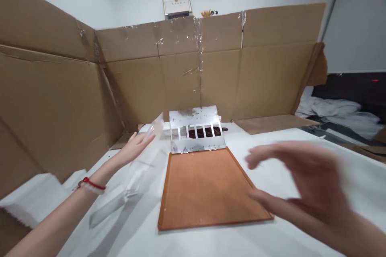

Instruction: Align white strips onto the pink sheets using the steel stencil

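My left hand (139, 144) reaches forward on the left with its fingers stretched out. It lies against a clear plastic sheet or bag (157, 125), and I see no grip closed on it. On the right, my right hand (310, 184) is smeared by motion, its thumb and fingers curved but apart, with nothing visible between them. Between the hands a flat orange-brown board (208, 188) with a raised rim lies on the white table. At its far edge stands a tilted white panel (193, 118) with a row of rectangular openings and dark smudges.
Dark reddish material (197, 132) shows through the panel's openings. Cardboard walls (177, 80) enclose the back and left of the white table (135, 237). White foam-like pieces (39, 196) sit at the left edge. Pale cloth or plastic (340, 112) is heaped at the far right.
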The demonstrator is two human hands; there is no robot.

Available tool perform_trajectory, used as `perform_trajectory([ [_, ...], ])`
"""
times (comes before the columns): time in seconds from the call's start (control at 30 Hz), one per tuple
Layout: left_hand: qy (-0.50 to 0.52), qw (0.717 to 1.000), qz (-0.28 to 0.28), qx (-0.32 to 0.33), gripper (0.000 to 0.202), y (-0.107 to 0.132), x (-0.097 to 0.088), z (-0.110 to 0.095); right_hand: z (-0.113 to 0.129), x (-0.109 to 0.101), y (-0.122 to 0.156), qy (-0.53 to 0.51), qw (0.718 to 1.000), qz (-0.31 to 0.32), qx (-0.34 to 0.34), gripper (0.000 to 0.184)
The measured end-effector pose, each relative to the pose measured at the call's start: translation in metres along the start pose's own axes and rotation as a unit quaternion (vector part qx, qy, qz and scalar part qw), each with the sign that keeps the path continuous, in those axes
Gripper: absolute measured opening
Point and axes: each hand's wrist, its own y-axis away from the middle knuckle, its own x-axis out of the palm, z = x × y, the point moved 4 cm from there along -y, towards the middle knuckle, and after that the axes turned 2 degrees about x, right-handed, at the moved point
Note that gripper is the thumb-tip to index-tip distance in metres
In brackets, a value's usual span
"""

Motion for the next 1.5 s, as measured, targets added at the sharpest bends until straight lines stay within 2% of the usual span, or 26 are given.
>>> perform_trajectory([
  [0.07,0.055,0.998,-0.014,0.001,0.042,0.016,0.006,-0.026,-0.001,0.037,0.001,-0.027,0.994,0.074,0.069,0.044],
  [0.1,0.083,0.996,-0.019,0.003,0.042,0.024,0.012,-0.038,-0.005,0.056,0.003,-0.071,0.985,0.086,0.13,0.037],
  [0.17,0.132,0.991,-0.029,0.018,0.042,0.038,0.027,-0.061,-0.014,0.093,0.007,-0.189,0.951,0.068,0.236,0.042],
  [0.23,0.172,0.983,-0.04,0.045,0.041,0.047,0.045,-0.079,-0.019,0.121,0.006,-0.224,0.941,0.069,0.245,0.046],
  [0.3,0.196,0.978,-0.04,0.063,0.04,0.051,0.062,-0.09,-0.021,0.137,-0.001,-0.256,0.934,0.059,0.242,0.05],
  [0.37,0.21,0.974,-0.043,0.076,0.04,0.05,0.077,-0.095,-0.02,0.139,-0.01,-0.28,0.929,0.047,0.239,0.05],
  [0.47,0.223,0.969,-0.068,0.082,0.044,0.051,0.09,-0.096,-0.015,0.128,-0.018,-0.298,0.924,0.035,0.238,0.046],
  [0.6,0.223,0.958,-0.159,0.085,0.056,0.068,0.09,-0.1,-0.013,0.117,-0.014,-0.304,0.922,0.019,0.238,0.043],
  [0.67,0.209,0.953,-0.185,0.114,0.052,0.083,0.085,-0.107,-0.015,0.117,-0.009,-0.305,0.922,0.007,0.238,0.042],
  [0.83,0.155,0.948,-0.16,0.225,0.02,0.114,0.087,-0.123,-0.021,0.121,-0.002,-0.314,0.92,-0.006,0.233,0.038],
  [1.0,0.131,0.934,-0.17,0.285,0.02,0.12,0.095,-0.127,-0.018,0.122,-0.001,-0.325,0.92,0.004,0.22,0.037],
  [1.33,0.078,0.91,-0.255,0.318,0.015,0.123,0.093,-0.13,-0.01,0.121,-0.002,-0.312,0.926,0.013,0.211,0.032],
  [1.5,0.086,0.912,-0.258,0.307,0.014,0.121,0.094,-0.133,-0.008,0.12,0.0,-0.304,0.93,0.008,0.207,0.03],
])
